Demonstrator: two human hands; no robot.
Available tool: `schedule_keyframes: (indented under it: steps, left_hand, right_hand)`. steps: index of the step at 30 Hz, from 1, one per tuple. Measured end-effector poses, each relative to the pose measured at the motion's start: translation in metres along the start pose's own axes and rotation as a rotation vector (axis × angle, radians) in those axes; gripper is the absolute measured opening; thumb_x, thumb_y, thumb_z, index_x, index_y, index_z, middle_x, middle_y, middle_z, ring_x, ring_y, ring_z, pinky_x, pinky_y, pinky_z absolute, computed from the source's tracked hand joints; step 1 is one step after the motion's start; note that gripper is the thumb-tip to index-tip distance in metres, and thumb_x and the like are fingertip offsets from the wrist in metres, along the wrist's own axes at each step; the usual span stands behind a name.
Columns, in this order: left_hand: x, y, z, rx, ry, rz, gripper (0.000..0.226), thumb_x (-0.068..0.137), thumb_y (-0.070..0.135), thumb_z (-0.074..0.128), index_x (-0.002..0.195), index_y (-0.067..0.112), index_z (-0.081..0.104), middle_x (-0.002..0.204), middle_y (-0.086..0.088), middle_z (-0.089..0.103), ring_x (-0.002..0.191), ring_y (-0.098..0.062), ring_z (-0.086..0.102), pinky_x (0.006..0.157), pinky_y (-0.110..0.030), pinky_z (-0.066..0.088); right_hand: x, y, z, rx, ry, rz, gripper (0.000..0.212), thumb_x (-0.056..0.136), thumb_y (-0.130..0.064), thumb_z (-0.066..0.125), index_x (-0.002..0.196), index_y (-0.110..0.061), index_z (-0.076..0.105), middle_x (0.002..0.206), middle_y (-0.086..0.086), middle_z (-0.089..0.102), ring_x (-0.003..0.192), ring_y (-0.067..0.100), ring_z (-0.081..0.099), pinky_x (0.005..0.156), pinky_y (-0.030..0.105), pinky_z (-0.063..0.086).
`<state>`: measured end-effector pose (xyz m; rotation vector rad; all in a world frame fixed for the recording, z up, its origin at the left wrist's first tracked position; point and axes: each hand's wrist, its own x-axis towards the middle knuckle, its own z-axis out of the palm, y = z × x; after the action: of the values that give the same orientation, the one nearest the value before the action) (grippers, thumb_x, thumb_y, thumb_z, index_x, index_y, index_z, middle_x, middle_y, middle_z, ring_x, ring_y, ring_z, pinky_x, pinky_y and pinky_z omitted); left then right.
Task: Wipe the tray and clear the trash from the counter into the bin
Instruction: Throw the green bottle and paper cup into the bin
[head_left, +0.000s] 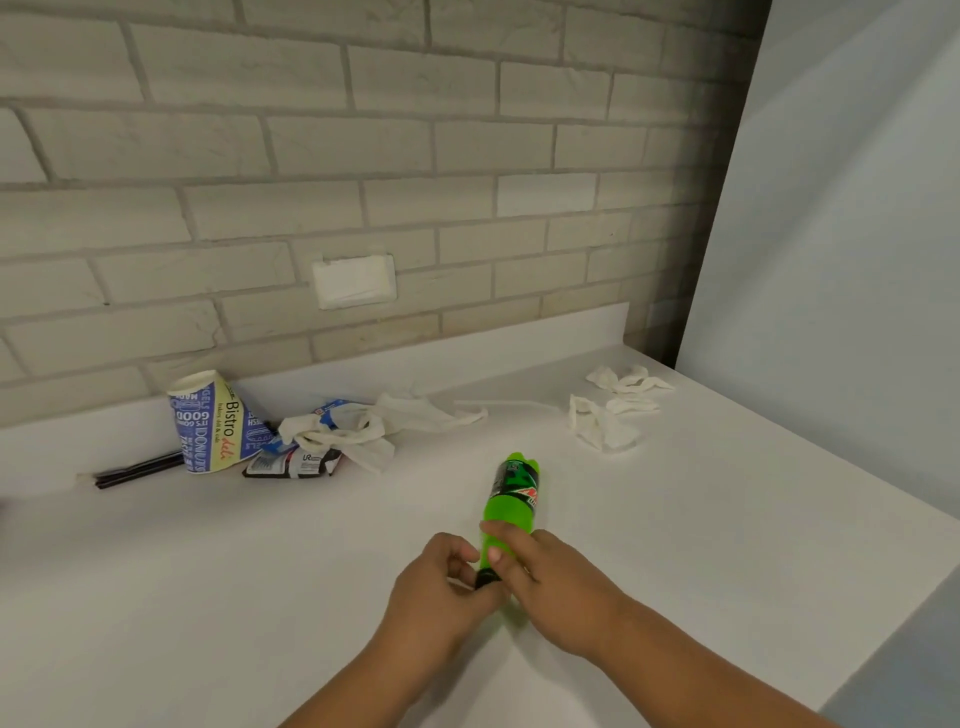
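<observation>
Head view: green plastic soda bottle (511, 501) lying on white surface (727, 519); right hand (550, 577) clamped on its body, left hand (441, 582) pinching the dark cap (485, 578).

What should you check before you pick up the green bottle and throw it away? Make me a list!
1. Both hands on the green bottle: ok. The left hand is at the dark cap end, the right hand wraps the neck.
2. Cap closed tight: cannot tell, the fingers hide it.
3. Bottle empty: cannot tell.
4. Bin in reach: cannot tell, no bin is in view.
5. Path clear: ok, the counter around the bottle is bare.
6. Other trash left: not ok. The paper cup, the wrappers and the crumpled napkins still lie by the wall.
</observation>
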<state>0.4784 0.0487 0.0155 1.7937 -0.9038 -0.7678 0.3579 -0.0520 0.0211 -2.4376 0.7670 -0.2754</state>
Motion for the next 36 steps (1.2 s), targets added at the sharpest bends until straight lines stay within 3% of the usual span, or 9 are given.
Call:
schedule_keyframes:
  steps: [5, 9, 14, 17, 22, 26, 30, 32, 36]
  left_hand:
    - [0.009, -0.001, -0.012, -0.096, -0.222, 0.047, 0.033, 0.060, 0.035, 0.074, 0.090, 0.021, 0.068, 0.078, 0.004, 0.069, 0.072, -0.005, 0.062, 0.073, -0.021, 0.047]
    - [0.049, -0.001, -0.057, 0.213, 0.121, 0.243, 0.018, 0.079, 0.016, 0.072, 0.086, 0.030, 0.064, 0.080, 0.012, 0.067, 0.078, 0.001, 0.061, 0.075, -0.017, 0.045]
    - [0.108, 0.010, -0.149, 0.573, 0.568, 0.366, 0.026, 0.083, 0.005, 0.062, 0.109, 0.007, 0.067, 0.112, -0.011, 0.063, 0.105, -0.029, 0.057, 0.092, -0.034, 0.042]
    - [0.144, -0.003, -0.201, 0.783, 0.643, 0.239, 0.040, 0.082, 0.002, 0.057, 0.122, -0.001, 0.057, 0.130, -0.021, 0.052, 0.118, -0.041, 0.046, 0.101, -0.046, 0.039]
    - [0.167, -0.024, -0.254, 0.867, 0.577, -0.094, 0.067, 0.089, 0.009, 0.049, 0.148, 0.010, 0.019, 0.157, -0.005, 0.016, 0.143, -0.030, 0.012, 0.113, -0.051, 0.024]
    - [0.161, -0.029, -0.258, 0.961, 0.640, -0.109, 0.061, 0.088, 0.012, 0.054, 0.143, 0.008, 0.030, 0.147, -0.015, 0.033, 0.134, -0.038, 0.027, 0.104, -0.055, 0.033]
    - [0.144, -0.027, -0.255, 0.891, 0.836, -0.016, 0.039, 0.089, 0.039, 0.051, 0.106, 0.006, 0.062, 0.114, -0.024, 0.051, 0.110, -0.043, 0.042, 0.087, -0.055, 0.043]
    - [0.132, -0.029, -0.250, 0.789, 0.901, 0.051, 0.045, 0.085, 0.049, 0.048, 0.089, 0.007, 0.061, 0.104, -0.023, 0.050, 0.097, -0.042, 0.047, 0.080, -0.051, 0.046]
    - [0.122, -0.042, -0.257, 0.296, 1.078, -0.037, 0.075, 0.066, 0.079, 0.052, 0.103, 0.014, 0.048, 0.117, -0.021, 0.052, 0.109, -0.043, 0.050, 0.093, -0.053, 0.044]
  right_hand:
    - [0.006, 0.013, 0.005, -0.054, 0.030, 0.123, 0.032, 0.095, -0.048, 0.042, 0.126, -0.042, 0.046, 0.108, 0.001, 0.043, 0.093, 0.019, 0.054, 0.082, 0.024, 0.043]
    - [0.005, 0.025, 0.008, -0.248, 0.056, 0.113, 0.034, 0.097, -0.035, 0.041, 0.129, -0.042, 0.038, 0.113, -0.001, 0.036, 0.100, 0.019, 0.044, 0.085, 0.029, 0.045]
    - [0.001, 0.030, 0.018, -0.396, 0.104, 0.053, 0.032, 0.089, -0.036, 0.029, 0.118, -0.043, 0.041, 0.101, -0.003, 0.046, 0.086, 0.018, 0.047, 0.063, 0.028, 0.040]
    - [0.000, 0.029, 0.016, -0.435, 0.122, 0.052, 0.032, 0.078, -0.036, 0.034, 0.105, -0.044, 0.048, 0.083, -0.009, 0.049, 0.067, 0.012, 0.049, 0.050, 0.020, 0.031]
    - [0.002, 0.040, 0.015, -0.404, 0.108, 0.038, 0.051, 0.076, -0.047, 0.002, 0.121, -0.048, 0.026, 0.112, -0.006, 0.042, 0.092, 0.014, 0.030, 0.074, 0.028, 0.031]
    - [0.003, 0.037, 0.013, -0.419, 0.055, 0.060, 0.049, 0.081, -0.045, 0.002, 0.125, -0.047, 0.023, 0.116, -0.007, 0.039, 0.100, 0.016, 0.034, 0.077, 0.029, 0.031]
    - [0.002, 0.036, 0.011, -0.398, 0.038, 0.068, 0.041, 0.089, -0.039, 0.019, 0.129, -0.046, 0.028, 0.118, -0.006, 0.037, 0.098, 0.014, 0.029, 0.082, 0.029, 0.034]
    - [0.002, 0.037, 0.011, -0.394, 0.036, 0.069, 0.038, 0.092, -0.038, 0.021, 0.129, -0.046, 0.028, 0.119, -0.007, 0.036, 0.095, 0.012, 0.025, 0.085, 0.029, 0.035]
    - [0.002, 0.038, 0.010, -0.372, 0.044, 0.048, 0.034, 0.098, -0.032, 0.031, 0.130, -0.045, 0.030, 0.119, -0.008, 0.035, 0.096, 0.011, 0.025, 0.082, 0.028, 0.032]
